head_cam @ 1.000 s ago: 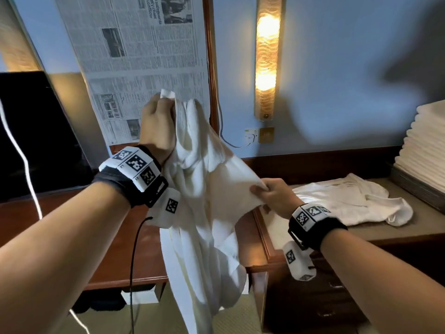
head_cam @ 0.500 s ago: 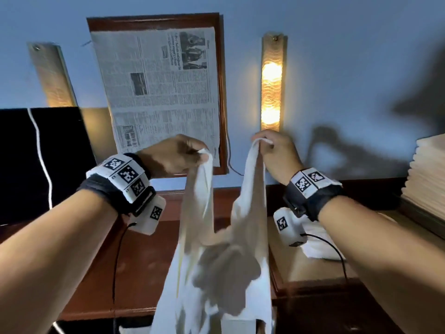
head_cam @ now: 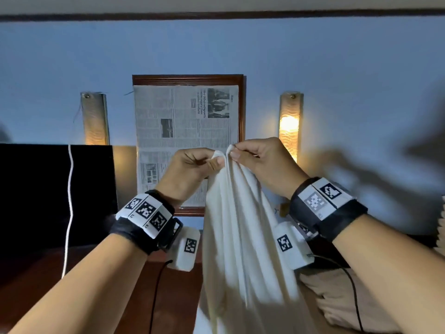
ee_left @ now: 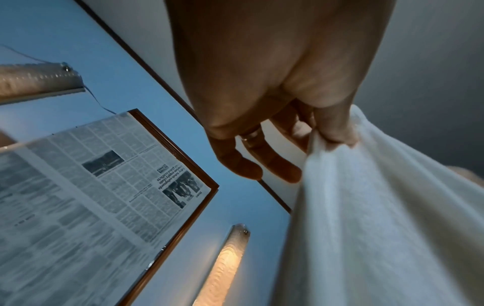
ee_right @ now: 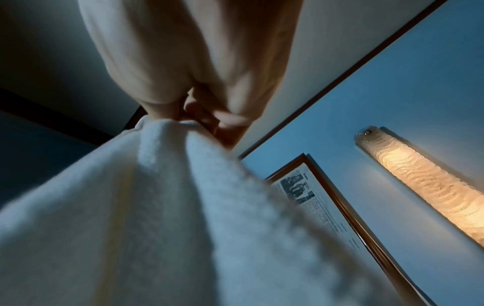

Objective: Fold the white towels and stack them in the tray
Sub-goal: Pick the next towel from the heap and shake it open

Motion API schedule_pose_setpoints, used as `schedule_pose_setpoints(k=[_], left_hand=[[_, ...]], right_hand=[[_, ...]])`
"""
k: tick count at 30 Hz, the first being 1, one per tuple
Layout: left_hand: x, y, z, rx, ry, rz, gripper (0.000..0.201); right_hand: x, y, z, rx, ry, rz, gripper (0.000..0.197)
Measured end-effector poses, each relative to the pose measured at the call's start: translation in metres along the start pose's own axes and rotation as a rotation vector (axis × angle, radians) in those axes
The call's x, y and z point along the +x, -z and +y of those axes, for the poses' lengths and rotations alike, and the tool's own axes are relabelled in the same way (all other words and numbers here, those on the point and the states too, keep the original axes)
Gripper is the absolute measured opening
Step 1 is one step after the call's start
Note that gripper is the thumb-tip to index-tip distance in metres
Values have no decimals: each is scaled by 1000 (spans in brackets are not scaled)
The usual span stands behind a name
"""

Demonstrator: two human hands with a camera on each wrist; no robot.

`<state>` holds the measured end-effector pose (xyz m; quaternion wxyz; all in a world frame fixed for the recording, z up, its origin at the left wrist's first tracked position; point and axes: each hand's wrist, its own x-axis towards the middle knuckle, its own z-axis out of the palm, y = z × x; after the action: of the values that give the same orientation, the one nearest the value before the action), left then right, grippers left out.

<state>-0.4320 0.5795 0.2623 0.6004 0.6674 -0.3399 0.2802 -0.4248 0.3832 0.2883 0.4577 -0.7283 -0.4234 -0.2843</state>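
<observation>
1. The white towel [head_cam: 240, 249] hangs at the centre of the head view, gathered into long vertical folds and running out of the bottom edge. Its two top corners now meet; half a second ago they were held apart with the cloth sagging between them.
2. My left hand [head_cam: 190, 172] pinches one corner between thumb and forefinger, its other fingers loosely curled. My right hand [head_cam: 262, 165] pinches the other corner the same way, and the two hands touch at the pinch.
3. I read this as the first lengthwise fold closing: the towel is halved but not yet laid down.
4. Behind the hands, a framed newspaper [head_cam: 185, 141] hangs on the blue wall between two wall lamps, the right lamp [head_cam: 289, 131] lit brightest.
5. I see no tray in the current views; a sliver of stacked white towels [head_cam: 441, 227] shows at the right edge.
</observation>
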Motion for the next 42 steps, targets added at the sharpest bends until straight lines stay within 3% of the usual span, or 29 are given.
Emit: schedule_pose_setpoints(k=[9, 14, 16, 20, 23, 27, 29, 32, 34, 37, 40, 42], left_hand=[[14, -14, -7, -153, 83, -39, 4], [18, -15, -19, -150, 200, 3, 40], [17, -17, -27, -104, 223, 29, 45], [5, -20, -44, -90, 281, 62, 38], [-15, -24, -61, -155, 340, 35, 43], [-44, -42, -72, -294, 482, 103, 36], [-51, -46, -75, -383, 567, 104, 43], [-53, -37, -86, -149, 486, -46, 32], [-51, -28, -95, 128, 445, -176, 41], [-48, -18, -106, 324, 486, -315, 56], [-45, -19, -120, 436, 524, -283, 49], [-41, -22, -130, 421, 511, -218, 41]], right_hand=[[2, 18, 1, 17, -29, -73, 16], [-8, 12, 15, 217, -144, -245, 23], [-14, 6, 22, 355, -221, -274, 17], [-23, -6, 41, 434, -323, -204, 16], [-26, -16, 52, 417, -373, -128, 8], [-34, -36, 74, 375, -413, -49, 12], [-37, -44, 83, 388, -426, -53, 9], [-42, -50, 100, 300, -410, -139, 10], [-45, -53, 113, 179, -406, -199, 5], [-50, -58, 131, 43, -390, -248, 7], [-53, -66, 148, 37, -396, -248, 10], [-57, -69, 159, 103, -415, -161, 21]])
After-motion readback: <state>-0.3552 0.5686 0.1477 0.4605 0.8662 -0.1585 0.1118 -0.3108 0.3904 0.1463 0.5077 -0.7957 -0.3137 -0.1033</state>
